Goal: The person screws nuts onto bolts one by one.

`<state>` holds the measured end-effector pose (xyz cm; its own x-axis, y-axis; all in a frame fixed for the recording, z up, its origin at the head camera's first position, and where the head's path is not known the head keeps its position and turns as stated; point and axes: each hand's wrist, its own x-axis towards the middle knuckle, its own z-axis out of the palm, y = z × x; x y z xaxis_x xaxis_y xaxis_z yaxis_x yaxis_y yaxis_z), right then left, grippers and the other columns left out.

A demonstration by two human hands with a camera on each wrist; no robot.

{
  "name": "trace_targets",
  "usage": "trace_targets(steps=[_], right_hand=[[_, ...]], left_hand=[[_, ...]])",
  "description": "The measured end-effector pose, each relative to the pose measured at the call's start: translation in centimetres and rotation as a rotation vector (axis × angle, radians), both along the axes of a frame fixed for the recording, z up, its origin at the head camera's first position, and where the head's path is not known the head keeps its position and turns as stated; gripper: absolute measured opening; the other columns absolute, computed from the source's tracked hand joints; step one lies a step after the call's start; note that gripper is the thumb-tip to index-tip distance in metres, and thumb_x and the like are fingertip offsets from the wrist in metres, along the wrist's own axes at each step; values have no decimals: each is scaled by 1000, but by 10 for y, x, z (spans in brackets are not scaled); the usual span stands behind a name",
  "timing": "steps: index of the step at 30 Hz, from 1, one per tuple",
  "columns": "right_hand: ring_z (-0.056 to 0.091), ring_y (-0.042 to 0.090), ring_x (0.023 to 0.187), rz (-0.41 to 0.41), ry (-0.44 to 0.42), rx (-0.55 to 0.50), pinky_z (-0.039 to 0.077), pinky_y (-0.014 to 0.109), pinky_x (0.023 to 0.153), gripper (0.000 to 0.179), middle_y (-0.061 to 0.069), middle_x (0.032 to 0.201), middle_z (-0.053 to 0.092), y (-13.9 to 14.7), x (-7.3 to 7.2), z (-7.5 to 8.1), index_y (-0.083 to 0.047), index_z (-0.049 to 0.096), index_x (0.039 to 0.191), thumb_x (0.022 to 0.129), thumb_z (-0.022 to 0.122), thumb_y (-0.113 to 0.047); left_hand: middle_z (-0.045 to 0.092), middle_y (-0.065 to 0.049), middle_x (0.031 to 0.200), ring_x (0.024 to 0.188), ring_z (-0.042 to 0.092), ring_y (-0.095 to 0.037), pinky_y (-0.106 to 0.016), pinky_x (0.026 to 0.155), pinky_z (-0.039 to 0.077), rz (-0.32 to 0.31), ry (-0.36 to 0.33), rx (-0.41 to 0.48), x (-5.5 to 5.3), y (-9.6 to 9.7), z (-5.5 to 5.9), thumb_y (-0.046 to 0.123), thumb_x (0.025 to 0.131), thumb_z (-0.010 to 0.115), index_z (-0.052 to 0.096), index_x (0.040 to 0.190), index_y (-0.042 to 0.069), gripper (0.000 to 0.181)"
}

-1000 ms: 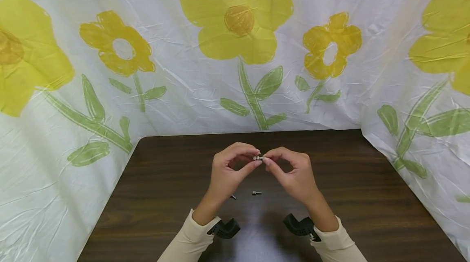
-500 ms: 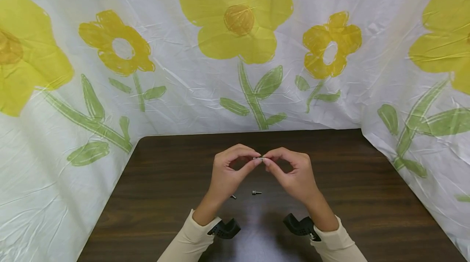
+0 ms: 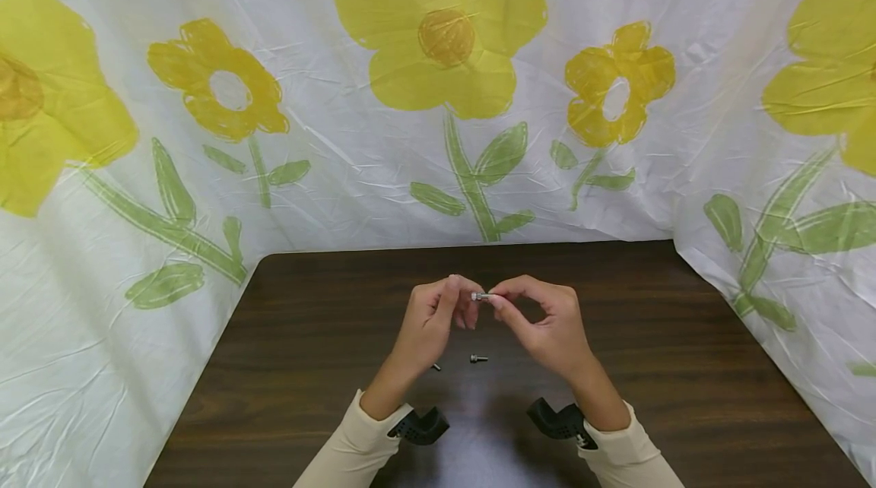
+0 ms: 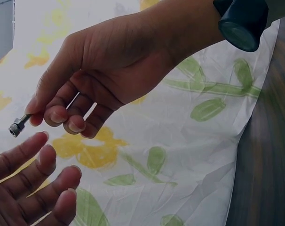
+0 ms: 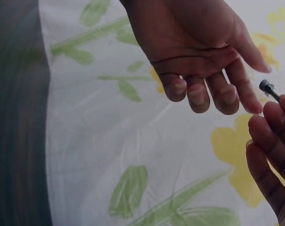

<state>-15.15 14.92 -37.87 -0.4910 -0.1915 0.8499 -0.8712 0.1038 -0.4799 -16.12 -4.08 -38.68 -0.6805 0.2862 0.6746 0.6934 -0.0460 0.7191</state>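
My right hand [image 3: 547,317] pinches a small silver bolt [image 3: 478,296] between thumb and index finger, by its thin threaded shank. The bolt's head points left, and in the left wrist view a nut-like collar [image 4: 19,122] sits just behind it. Close by, my left hand [image 3: 430,321] has its fingers apart and holds nothing; its fingertips are near the bolt's head. A second bolt [image 3: 478,358] lies on the table below the hands. Partly hidden by the left wrist is another threaded shank [image 3: 436,367].
Under the hands is a dark wood-grain table [image 3: 308,336]. A white cloth [image 3: 328,191] printed with yellow flowers hangs behind it and along both sides. Each wrist wears a black camera [image 3: 419,427] on a strap.
My left thumb and fingers, pinched around the bolt's head half a second ago, have let go and spread. The right hand keeps its pinch and its place. The bolts on the table have not moved.
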Motion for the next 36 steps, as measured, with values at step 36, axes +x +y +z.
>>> trace_targets(steps=[36], right_hand=[[65, 11, 65, 14, 24, 7, 55, 21, 64, 7, 3, 74, 70, -1, 1, 1, -4, 73, 95, 90, 76, -1]], left_hand=[[67, -5, 73, 60, 64, -17, -33, 51, 55, 40, 54, 29, -1, 2, 1, -3, 96, 65, 70, 87, 4, 12]])
